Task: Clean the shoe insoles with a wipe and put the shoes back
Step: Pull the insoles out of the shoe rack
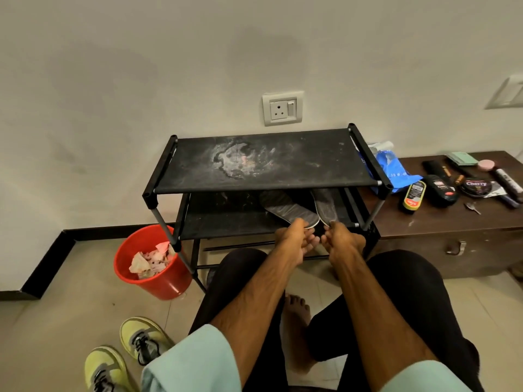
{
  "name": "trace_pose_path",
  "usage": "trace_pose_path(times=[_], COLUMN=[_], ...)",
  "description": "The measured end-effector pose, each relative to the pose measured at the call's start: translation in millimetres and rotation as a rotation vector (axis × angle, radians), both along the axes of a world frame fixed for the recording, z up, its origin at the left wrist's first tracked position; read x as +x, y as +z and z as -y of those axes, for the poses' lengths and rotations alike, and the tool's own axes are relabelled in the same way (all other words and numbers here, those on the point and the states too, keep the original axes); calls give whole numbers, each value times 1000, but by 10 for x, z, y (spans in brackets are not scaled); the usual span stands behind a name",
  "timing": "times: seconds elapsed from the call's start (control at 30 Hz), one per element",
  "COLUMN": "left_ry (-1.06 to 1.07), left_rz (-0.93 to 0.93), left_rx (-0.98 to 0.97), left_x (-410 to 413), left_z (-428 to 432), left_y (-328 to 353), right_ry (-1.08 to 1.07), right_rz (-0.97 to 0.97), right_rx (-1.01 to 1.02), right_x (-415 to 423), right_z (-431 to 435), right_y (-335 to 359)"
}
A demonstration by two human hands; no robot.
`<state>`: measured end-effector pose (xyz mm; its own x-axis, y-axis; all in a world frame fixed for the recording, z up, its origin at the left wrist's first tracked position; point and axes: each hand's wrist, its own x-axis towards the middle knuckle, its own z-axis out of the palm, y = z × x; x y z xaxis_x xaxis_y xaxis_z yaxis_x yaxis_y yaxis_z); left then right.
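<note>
The middle shelf (226, 223) of the black shoe rack (150, 196), just beyond both grips, carries the left insole (291, 212), held by the left grip (294, 239), and the right insole (325, 205), held by the right grip (343, 240). Left of them the floor (70, 278) bears a red bucket (161, 281) and two yellow-green shoes (141, 339). To their right, a wooden chest (424, 236) carries polish bottles (414, 196).

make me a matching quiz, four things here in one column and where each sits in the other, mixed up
Things:
1 insoles
2 shoes
3 bucket
4 polish tin

Places:
a on the chest
b floor, beside the left leg of the rack
c rack's second shelf
d floor, at the person's left side

Pairs: 1-c, 2-d, 3-b, 4-a
</note>
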<state>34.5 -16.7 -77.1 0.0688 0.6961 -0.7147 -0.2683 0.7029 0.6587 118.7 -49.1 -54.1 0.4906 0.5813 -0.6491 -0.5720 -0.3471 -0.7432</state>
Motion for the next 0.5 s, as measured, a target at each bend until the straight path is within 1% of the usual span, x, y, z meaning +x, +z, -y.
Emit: trace_pose_path(times=[0.07, 0.13, 0.2, 0.3, 0.4, 0.5], left_ry=[-29, -88, -119, -175, -281, -340], left_rz=[45, 80, 73, -14, -85, -115], left_rx=[36, 52, 73, 128, 173, 212], left_x=[-109, -247, -376, -522, -631, -743], left_z=[45, 108, 177, 300, 518, 776], left_y=[108, 228, 382, 602, 831, 1035], right_ry=[1, -19, -32, 35, 88, 179], right_rz=[40, 111, 176, 255, 382, 482], right_rx=[44, 41, 53, 52, 30, 72], right_x=[12, 38, 41, 22, 45, 98], right_z=[43, 93, 165, 314, 502, 756], right_y=[73, 151, 215, 349, 622, 977])
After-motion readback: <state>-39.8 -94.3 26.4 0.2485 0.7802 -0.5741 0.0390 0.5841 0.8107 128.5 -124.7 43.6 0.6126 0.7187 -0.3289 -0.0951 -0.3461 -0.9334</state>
